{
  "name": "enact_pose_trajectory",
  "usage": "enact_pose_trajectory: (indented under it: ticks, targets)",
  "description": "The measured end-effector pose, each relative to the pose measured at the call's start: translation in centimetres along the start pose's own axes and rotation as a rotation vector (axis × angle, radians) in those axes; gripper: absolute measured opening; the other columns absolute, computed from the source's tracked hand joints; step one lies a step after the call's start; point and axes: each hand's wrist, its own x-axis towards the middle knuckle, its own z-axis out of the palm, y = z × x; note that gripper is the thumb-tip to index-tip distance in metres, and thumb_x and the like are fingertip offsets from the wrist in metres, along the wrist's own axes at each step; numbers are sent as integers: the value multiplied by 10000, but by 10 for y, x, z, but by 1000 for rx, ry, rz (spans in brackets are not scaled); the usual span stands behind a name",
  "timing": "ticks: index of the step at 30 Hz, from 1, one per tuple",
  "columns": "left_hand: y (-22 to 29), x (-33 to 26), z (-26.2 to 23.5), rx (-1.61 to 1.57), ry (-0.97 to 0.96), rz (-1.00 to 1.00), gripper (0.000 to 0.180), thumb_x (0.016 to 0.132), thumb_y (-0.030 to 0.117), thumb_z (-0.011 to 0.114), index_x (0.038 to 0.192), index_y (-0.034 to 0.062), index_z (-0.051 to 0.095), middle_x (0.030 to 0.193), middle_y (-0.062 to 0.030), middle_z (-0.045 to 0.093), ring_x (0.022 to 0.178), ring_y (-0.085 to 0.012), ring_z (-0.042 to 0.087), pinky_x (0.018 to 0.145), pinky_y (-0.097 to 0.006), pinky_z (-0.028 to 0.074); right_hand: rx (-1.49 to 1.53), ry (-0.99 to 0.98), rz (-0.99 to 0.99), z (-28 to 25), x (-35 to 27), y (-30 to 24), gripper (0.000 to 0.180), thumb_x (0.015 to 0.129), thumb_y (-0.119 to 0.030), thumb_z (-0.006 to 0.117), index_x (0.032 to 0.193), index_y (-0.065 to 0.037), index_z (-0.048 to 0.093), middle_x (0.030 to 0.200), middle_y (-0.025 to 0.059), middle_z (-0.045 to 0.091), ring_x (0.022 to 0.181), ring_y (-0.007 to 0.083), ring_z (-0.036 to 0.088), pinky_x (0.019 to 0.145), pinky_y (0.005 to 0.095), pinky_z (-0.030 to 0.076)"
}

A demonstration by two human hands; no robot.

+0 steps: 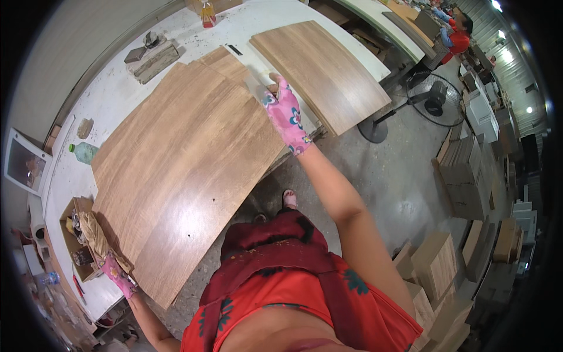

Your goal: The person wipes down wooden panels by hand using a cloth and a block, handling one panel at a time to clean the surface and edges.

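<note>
A large wood-grain panel (176, 170) lies slantwise across the white worktable, with other panel ends showing beneath its far end. My right hand (288, 117), in a pink flowered glove, is at the panel's far right edge. Its fingers are curled around a thin, pale greyish piece (254, 85) that I cannot make out. In a matching glove, my left hand (119, 276) is at the panel's near left corner, close to a crumpled brown cloth (94, 236) hanging from a cardboard box. The left fingers are partly hidden, and whether they grip the panel cannot be seen.
Another stack of wood-grain panels (319, 70) lies to the right. A block (153, 61), a green bottle (84, 152) and a bottle of orange liquid (208, 14) stand on the table. A fan (435, 98) and piled boards (435, 265) occupy the floor to the right. Another person (457, 41) is farther off.
</note>
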Motion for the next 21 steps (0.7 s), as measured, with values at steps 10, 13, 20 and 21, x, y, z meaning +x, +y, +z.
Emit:
enact_pose_trajectory:
  ticks: [10, 13, 20, 21]
  targets:
    - [26, 31, 36, -58, -108, 97, 541, 813, -10, 554, 1342, -23, 443, 1304, -126, 532, 1157, -197, 524, 994, -290, 403, 26, 110, 4, -31, 0, 31, 425, 874, -102, 548, 1276, 4, 459, 1025, 175, 648, 855, 238, 621, 755, 330, 480]
    - [29, 43, 47, -89, -135, 125, 532, 820, -11, 560, 1340, -23, 448, 1299, -125, 536, 1154, -191, 526, 992, -284, 403, -91, 166, 5, -38, 11, 35, 437, 876, -131, 567, 1274, 14, 460, 1000, 174, 640, 831, 224, 616, 738, 319, 482]
    - [19, 61, 50, -101, -212, 160, 510, 838, -13, 574, 1334, -25, 458, 1287, -121, 546, 1147, -176, 531, 988, -270, 402, 156, 188, 150, -73, -60, 11, 450, 860, -39, 537, 1301, -6, 459, 1066, 78, 598, 868, 134, 573, 725, 230, 461]
    - [13, 69, 48, -129, -233, 169, 507, 840, -13, 576, 1333, -25, 459, 1285, -120, 548, 1146, -174, 531, 987, -268, 402, 187, 189, 184, -79, -71, 6, 452, 862, -36, 533, 1306, -3, 456, 1088, 79, 590, 895, 139, 568, 747, 235, 458]
